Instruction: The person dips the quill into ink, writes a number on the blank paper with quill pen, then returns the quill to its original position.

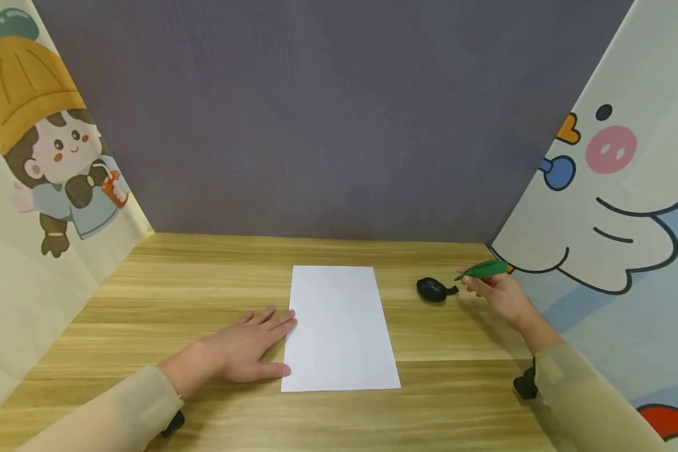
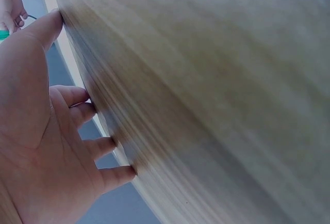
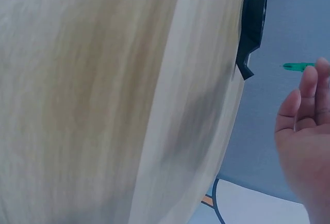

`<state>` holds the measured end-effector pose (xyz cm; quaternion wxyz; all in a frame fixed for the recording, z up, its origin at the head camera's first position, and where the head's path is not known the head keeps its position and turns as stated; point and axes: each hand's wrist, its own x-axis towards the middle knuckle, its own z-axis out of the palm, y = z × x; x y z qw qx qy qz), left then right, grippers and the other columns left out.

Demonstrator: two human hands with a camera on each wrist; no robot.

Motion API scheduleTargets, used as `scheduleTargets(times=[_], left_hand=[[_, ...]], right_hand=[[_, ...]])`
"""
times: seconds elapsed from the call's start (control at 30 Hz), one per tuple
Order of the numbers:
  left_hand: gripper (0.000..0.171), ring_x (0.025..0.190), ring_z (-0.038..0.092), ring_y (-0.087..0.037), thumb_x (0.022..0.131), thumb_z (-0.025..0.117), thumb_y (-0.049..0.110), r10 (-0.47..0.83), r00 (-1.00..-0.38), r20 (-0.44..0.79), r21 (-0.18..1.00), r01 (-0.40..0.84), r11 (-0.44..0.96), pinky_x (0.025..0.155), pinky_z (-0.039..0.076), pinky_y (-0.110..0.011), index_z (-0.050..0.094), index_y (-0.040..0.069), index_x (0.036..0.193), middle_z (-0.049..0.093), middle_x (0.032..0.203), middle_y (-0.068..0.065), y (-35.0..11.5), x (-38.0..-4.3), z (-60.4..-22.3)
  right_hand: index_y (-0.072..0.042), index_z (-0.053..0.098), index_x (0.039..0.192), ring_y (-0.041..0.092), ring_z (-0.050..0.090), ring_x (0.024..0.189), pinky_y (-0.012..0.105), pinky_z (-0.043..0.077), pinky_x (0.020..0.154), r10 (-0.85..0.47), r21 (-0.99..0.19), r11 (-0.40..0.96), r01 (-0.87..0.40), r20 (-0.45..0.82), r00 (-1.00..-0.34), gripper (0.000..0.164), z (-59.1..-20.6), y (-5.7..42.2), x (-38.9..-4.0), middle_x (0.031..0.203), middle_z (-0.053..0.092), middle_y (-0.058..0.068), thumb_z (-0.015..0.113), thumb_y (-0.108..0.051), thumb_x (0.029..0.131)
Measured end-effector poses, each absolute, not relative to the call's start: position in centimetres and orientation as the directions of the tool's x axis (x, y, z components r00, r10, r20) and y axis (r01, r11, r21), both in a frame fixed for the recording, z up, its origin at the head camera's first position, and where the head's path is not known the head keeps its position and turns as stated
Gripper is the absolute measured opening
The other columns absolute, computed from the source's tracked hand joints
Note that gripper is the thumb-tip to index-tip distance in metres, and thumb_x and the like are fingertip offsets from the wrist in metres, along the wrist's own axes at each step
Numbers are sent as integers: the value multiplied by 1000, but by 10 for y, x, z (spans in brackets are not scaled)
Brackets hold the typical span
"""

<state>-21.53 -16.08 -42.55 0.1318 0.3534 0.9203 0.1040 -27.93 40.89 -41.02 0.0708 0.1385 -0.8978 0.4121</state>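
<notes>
A blank white sheet of paper lies flat on the wooden table. My left hand presses its left edge with straight, spread fingers; the left wrist view shows these fingertips against the table surface. Over the table's right side, my right hand pinches a green, leaf-shaped pen, its thin tip pointing left. In the right wrist view the pen's tip sticks out past the fingers, above the tabletop. Just left of that hand, apart from it, rests a glossy black spoon-like object with a short bent handle.
A dark grey panel rises behind the wooden table. Cartoon-printed sheets flank it: a left sheet with a figure in a yellow hat, and a right sheet close beside the right hand and sleeve.
</notes>
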Motion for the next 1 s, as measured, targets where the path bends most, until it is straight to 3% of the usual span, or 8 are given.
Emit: scheduleTargets(times=[0.4, 0.53, 0.77, 1.0], left_hand=[[97, 170, 17, -47, 106, 51, 75, 675, -717, -175, 286, 619, 732, 132, 22, -74, 27, 13, 176, 22, 185, -6, -161, -216, -426], [97, 170, 17, -47, 105, 51, 75, 675, -717, -173, 288, 618, 731, 132, 22, -74, 28, 13, 176, 23, 185, -7, -161, -216, -426], [97, 170, 16, -47, 105, 52, 75, 676, -716, -175, 290, 619, 730, 133, 21, -73, 27, 13, 176, 22, 185, -6, -161, -216, -426], [97, 170, 16, -46, 105, 53, 75, 673, -717, -182, 298, 612, 733, 133, 21, -73, 27, 14, 176, 21, 185, -6, -160, -216, -424]], right_hand=[[-3, 62, 151, 5, 65, 104, 26, 59, 88, -120, -816, 534, -220, 185, -975, 46, -408, 404, -280, 122, 69, -22, 55, -32, 117], [-5, 63, 150, 3, 66, 104, 24, 59, 89, -122, -831, 517, -206, 167, -978, 44, -406, 401, -280, 118, 67, -20, 53, -34, 118], [4, 58, 147, 8, 66, 99, 25, 58, 86, -174, -869, 458, -189, 121, -977, 47, -405, 399, -284, 109, 68, -12, 46, -33, 120], [-19, 69, 130, 8, 71, 94, 26, 60, 79, -192, -943, 313, -109, 50, -980, 26, -407, 396, -284, 105, 74, -7, 49, -33, 119]])
